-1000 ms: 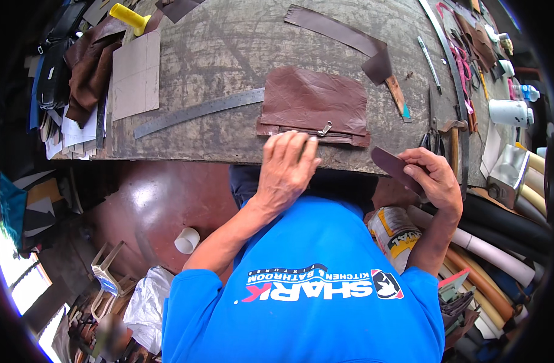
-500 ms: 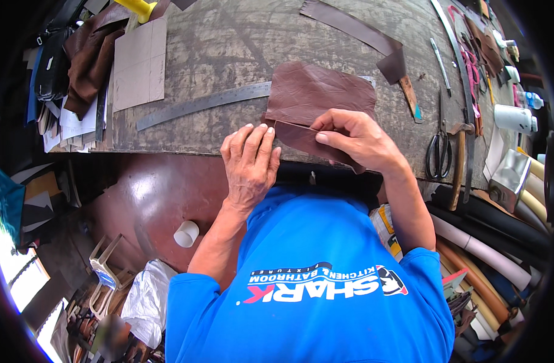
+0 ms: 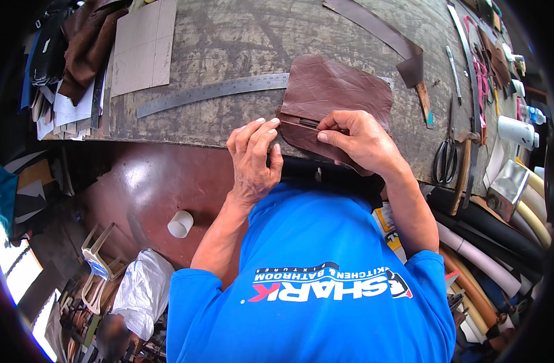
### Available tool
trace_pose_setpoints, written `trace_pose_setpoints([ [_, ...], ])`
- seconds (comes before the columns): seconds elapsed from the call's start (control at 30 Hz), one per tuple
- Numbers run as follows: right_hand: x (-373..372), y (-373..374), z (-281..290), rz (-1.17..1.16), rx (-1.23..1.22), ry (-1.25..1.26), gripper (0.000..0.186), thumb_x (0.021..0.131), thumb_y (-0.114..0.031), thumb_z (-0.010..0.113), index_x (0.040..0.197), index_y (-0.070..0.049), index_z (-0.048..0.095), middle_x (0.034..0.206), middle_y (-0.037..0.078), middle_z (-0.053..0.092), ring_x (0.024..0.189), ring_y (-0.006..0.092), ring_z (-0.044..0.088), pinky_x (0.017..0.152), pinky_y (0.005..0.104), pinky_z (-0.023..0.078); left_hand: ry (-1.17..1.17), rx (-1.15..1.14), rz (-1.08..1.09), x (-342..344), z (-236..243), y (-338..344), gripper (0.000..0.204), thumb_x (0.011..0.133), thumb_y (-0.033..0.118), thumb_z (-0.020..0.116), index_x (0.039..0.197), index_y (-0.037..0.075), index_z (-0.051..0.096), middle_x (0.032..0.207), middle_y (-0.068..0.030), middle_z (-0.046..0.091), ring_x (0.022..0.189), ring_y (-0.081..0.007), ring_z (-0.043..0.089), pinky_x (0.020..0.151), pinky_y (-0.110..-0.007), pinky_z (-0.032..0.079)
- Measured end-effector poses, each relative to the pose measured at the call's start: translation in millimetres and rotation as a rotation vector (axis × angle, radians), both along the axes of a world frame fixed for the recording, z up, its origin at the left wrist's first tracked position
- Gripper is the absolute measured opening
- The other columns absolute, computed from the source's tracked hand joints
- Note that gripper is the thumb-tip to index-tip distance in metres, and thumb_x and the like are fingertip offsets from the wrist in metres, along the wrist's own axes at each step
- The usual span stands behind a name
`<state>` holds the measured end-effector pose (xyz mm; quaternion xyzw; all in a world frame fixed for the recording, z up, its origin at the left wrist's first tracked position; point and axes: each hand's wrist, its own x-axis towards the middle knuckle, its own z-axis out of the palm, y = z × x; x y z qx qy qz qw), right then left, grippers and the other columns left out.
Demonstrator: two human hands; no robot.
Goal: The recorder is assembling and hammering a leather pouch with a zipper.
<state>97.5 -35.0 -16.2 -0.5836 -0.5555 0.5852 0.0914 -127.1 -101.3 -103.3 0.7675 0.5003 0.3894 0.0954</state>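
Note:
A brown leather piece [image 3: 337,88] lies near the table's front edge, its near part folded or overlapped as a flap [image 3: 307,136] that reaches the edge. My right hand [image 3: 364,142] pinches the leather between thumb and fingers along the seam of this flap, where a narrow dark gap shows. Spread fairly straight, the fingers of my left hand [image 3: 252,154] rest their tips on the left end of the same seam. The fingers under my right palm are partly hidden. A steel ruler [image 3: 216,91] runs beneath the leather and sticks out to the left.
Right of the leather lie a dark leather strip [image 3: 380,33], a wooden-handled tool [image 3: 423,103], black scissors [image 3: 445,160] and a hammer [image 3: 462,172]. A marked card [image 3: 144,48] and brown leather scraps [image 3: 95,51] sit at the left. A white cup [image 3: 180,224] stands on the floor.
My right hand keeps its pinch, and the gap along the flap's seam shows wider. The left fingertips stay at the seam's left end. The whole view has shifted slightly.

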Motion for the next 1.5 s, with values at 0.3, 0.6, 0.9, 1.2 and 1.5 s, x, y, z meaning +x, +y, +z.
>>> trace_pose_setpoints([
  [0.3, -3.6, 2.9, 1.8, -0.022, -0.026, -0.026, 0.023, 0.088, -0.017, 0.073, 0.098, 0.004, 0.073, 0.081, 0.014, 0.073, 0.074, 0.0166, 0.068, 0.07, 0.0339, 0.054, 0.019, 0.026, -0.005, -0.8, -6.2, 0.4, 0.041, 0.086, 0.003, 0.063, 0.124, 0.008, 0.049, 0.127, -0.0097, 0.066, 0.122, -0.0288, 0.057, 0.105, -0.046, 0.035],
  [0.6, -4.1, 6.0, 1.4, -0.017, -0.012, -0.01, 0.023, 0.086, -0.016, 0.073, 0.096, 0.004, 0.073, 0.08, 0.014, 0.074, 0.072, 0.016, 0.068, 0.069, 0.0328, 0.054, 0.031, 0.062, 0.011, 1.3, -7.3, 0.7, 0.041, 0.084, 0.002, 0.065, 0.123, 0.007, 0.053, 0.127, -0.0099, 0.065, 0.121, -0.0278, 0.058, 0.103, -0.046, 0.038],
  [0.9, -6.1, 6.0, 3.0, -0.029, -0.029, -0.032, 0.022, 0.085, -0.016, 0.075, 0.095, 0.003, 0.074, 0.081, 0.015, 0.074, 0.074, 0.0167, 0.069, 0.071, 0.0337, 0.054, 0.091, 0.065, 0.024, 0.8, -6.8, -1.4, 0.036, 0.088, 0.008, 0.062, 0.124, 0.01, 0.063, 0.127, -0.0064, 0.063, 0.122, -0.0253, 0.055, 0.104, -0.044, 0.037],
  [1.2, -3.7, 6.4, -3.1, -0.02, 0.014, 0.005, 0.023, 0.084, -0.016, 0.075, 0.096, 0.004, 0.075, 0.079, 0.017, 0.074, 0.071, 0.017, 0.069, 0.069, 0.0335, 0.055, 0.218, 0.028, 0.06, 2.2, -7.4, -4.3, 0.036, 0.1, 0.031, 0.05, 0.128, 0.021, 0.07, 0.128, -0.0031, 0.059, 0.122, -0.0217, 0.052, 0.105, -0.043, 0.034],
  [1.5, -3.5, 9.1, -2.2, -0.011, -0.029, -0.016, 0.023, 0.084, -0.016, 0.076, 0.095, 0.004, 0.076, 0.079, 0.016, 0.074, 0.072, 0.0171, 0.069, 0.069, 0.0342, 0.055, 0.231, 0.044, 0.061, 3.7, -9.5, -3.8, 0.036, 0.101, 0.031, 0.049, 0.127, 0.021, 0.07, 0.128, -0.0032, 0.059, 0.121, -0.0222, 0.052, 0.105, -0.044, 0.034],
])
